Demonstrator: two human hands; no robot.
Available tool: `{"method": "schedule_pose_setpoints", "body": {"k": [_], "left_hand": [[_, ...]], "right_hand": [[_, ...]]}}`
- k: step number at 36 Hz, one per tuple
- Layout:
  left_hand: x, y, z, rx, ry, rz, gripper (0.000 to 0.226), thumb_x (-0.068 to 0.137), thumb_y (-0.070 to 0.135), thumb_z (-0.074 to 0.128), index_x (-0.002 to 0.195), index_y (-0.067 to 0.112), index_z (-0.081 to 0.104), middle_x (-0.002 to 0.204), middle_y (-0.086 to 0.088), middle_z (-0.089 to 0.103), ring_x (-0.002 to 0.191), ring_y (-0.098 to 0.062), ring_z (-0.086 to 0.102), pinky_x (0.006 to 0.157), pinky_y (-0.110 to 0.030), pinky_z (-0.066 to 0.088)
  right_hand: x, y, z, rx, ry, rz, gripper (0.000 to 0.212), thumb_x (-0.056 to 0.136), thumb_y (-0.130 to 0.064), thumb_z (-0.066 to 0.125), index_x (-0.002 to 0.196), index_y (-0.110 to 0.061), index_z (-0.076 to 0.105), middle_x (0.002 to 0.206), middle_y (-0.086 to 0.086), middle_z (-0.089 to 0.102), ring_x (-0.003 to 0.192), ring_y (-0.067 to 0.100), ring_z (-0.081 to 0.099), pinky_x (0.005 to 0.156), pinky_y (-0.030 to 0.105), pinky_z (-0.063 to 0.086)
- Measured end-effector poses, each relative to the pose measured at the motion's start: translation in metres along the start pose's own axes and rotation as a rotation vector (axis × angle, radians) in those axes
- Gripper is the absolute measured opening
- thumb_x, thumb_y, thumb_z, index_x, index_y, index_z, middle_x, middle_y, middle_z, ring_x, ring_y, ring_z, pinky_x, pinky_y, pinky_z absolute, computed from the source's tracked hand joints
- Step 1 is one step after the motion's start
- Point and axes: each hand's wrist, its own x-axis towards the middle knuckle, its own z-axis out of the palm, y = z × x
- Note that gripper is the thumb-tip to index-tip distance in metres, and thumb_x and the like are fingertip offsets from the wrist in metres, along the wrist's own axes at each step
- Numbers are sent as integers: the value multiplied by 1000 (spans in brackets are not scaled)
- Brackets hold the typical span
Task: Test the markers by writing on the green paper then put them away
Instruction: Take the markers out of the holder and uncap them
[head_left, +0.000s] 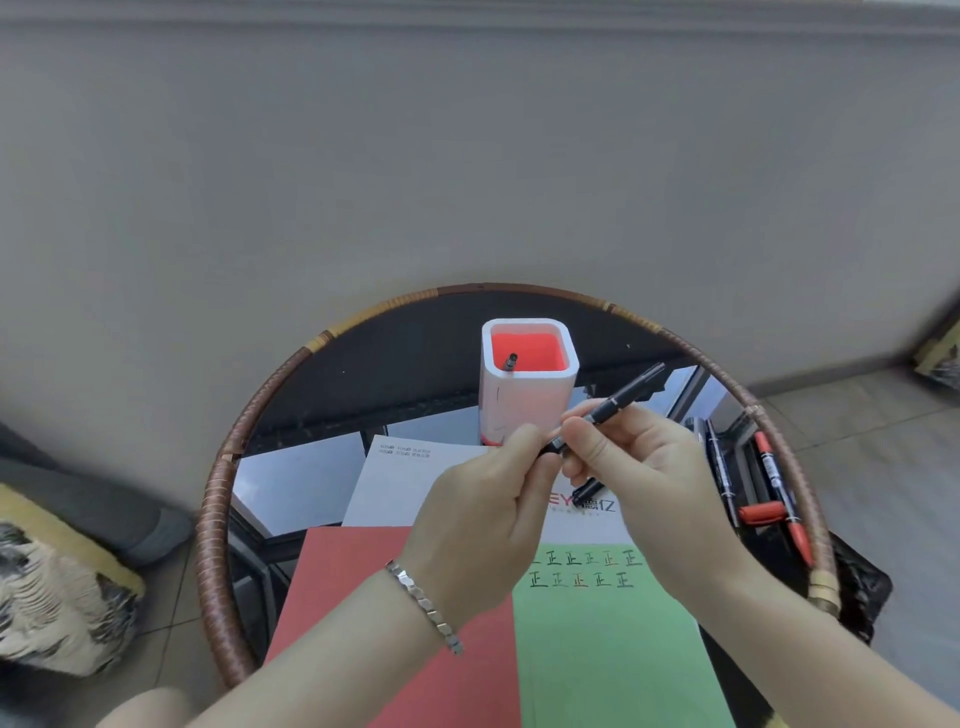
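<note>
Both hands hold one black marker (621, 400) above the table, its far end pointing up and right. My left hand (483, 512) grips its near end, and my right hand (639, 467) pinches the barrel just beside it. A black cap or marker end (586, 491) pokes out under my right hand. The green paper (613, 639) lies below, with two rows of written characters. A white pen holder (530, 384) with a red inside stands behind, one black marker (510, 362) in it.
Several black and red markers (769, 488) lie at the table's right edge. A red paper (363, 613) sits left of the green one, a white printed sheet (395, 483) behind them. The round glass table has a woven rim (218, 499). A cushion (57, 587) lies at left.
</note>
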Motion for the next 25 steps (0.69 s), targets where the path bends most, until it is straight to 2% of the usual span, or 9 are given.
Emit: {"method": "schedule_pose_setpoints", "body": {"k": [5, 9, 12, 14, 17, 19, 20, 22, 25], "left_hand": [[-1, 0, -1, -63, -19, -39, 34, 89, 44, 32, 78, 16, 49, 45, 7, 34, 43, -12, 35, 40, -18, 23], [1, 0, -6, -168, -122, -122, 34, 93, 44, 39, 87, 15, 55, 46, 9, 40, 40, -10, 33, 42, -18, 21], [3, 1, -9, -155, -233, -163, 23, 92, 40, 38, 89, 21, 49, 46, 9, 40, 41, -9, 32, 44, -23, 24], [3, -1, -10, -136, -297, -205, 16, 92, 40, 36, 92, 24, 40, 48, 6, 36, 42, -9, 32, 45, -27, 24], [1, -8, -13, -219, -276, -351, 9, 94, 20, 35, 101, 25, 32, 53, -1, 38, 39, -7, 28, 45, -27, 25], [-2, -14, -16, -210, -214, -422, 19, 92, 8, 32, 102, 24, 28, 68, -19, 53, 44, -9, 32, 46, -29, 28], [-4, -17, -17, -204, -183, -444, 21, 92, 6, 31, 102, 24, 27, 79, -21, 57, 48, -13, 36, 48, -30, 31], [-8, -23, -17, -184, -126, -450, 21, 92, 4, 31, 102, 23, 26, 87, -6, 59, 58, -15, 45, 51, -23, 37], [-11, -27, -16, -202, -76, -477, 12, 95, 10, 36, 100, 19, 31, 93, 14, 59, 79, -8, 56, 57, -9, 41]], "right_hand": [[-1, 4, -1, 18, -8, 10, 11, 85, -6, 56, 76, -8, 63, 51, -4, 57, 52, 7, 52, 54, 16, 46], [-2, 4, -9, 18, -53, -8, 10, 78, -17, 58, 78, -8, 63, 53, -4, 58, 54, 8, 53, 57, 19, 48], [0, 3, -13, -49, -94, -2, 20, 74, -26, 57, 82, -8, 62, 57, -3, 62, 58, 9, 57, 61, 22, 49], [7, 2, -17, -77, -39, 2, 14, 82, -23, 54, 86, -11, 61, 63, -6, 65, 62, 8, 60, 64, 20, 53], [24, 3, -30, -244, 151, 44, 19, 92, -21, 49, 109, -15, 54, 75, -9, 65, 67, 2, 62, 61, 18, 53], [32, 7, -39, -409, 158, 141, 40, 92, -26, 50, 129, -17, 37, 79, -4, 63, 69, 9, 60, 59, 22, 48], [35, 11, -41, -483, 127, 206, 47, 92, -27, 51, 133, -18, 30, 75, 0, 62, 66, 14, 57, 58, 23, 44], [39, 20, -40, -633, 44, 305, 44, 91, -28, 51, 129, -20, 29, 69, 7, 55, 58, 18, 47, 51, 25, 36], [45, 39, -32, -837, -63, 313, 17, 92, -27, 50, 105, -18, 44, 65, 2, 48, 47, 13, 39, 43, 24, 31]]}}
